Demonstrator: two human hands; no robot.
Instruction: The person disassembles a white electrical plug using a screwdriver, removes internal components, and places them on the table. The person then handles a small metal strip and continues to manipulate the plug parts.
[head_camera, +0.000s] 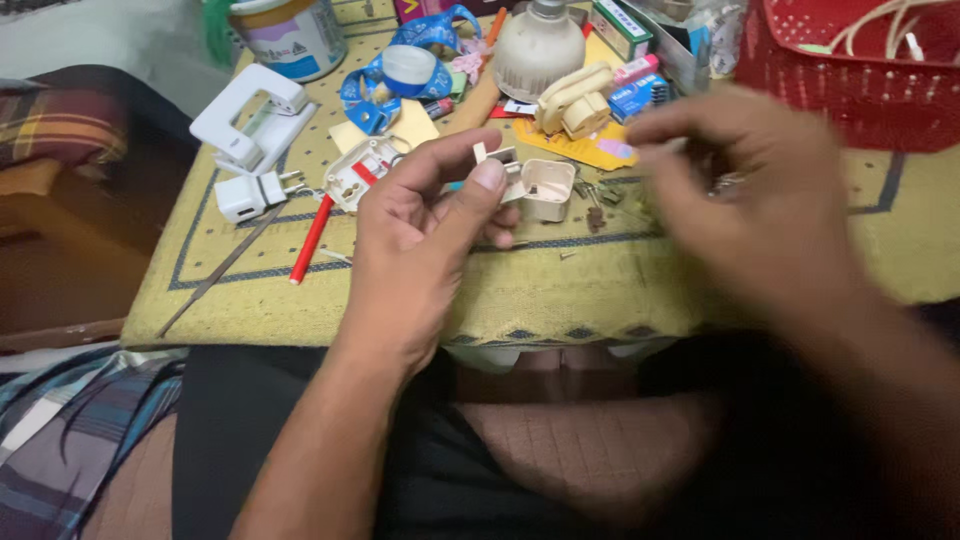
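My left hand (425, 225) holds a small cream plastic plug housing (540, 187), pinched between thumb and fingers above the yellow woven cloth (560, 290) of a low table. My right hand (745, 190) is blurred, fingers pinched together just right of the housing; whether it holds a small part I cannot tell. Small metal bits (597, 200) lie on the cloth between the hands.
On the cloth lie a white open plug half (362, 172), a red pen (311, 238), a thin metal rod (222, 268), a white charger (250, 193), a white hinged holder (250, 115), blue tape (408, 68), a cream plug (574, 100), a lamp bulb (538, 45). A red basket (850, 70) stands back right.
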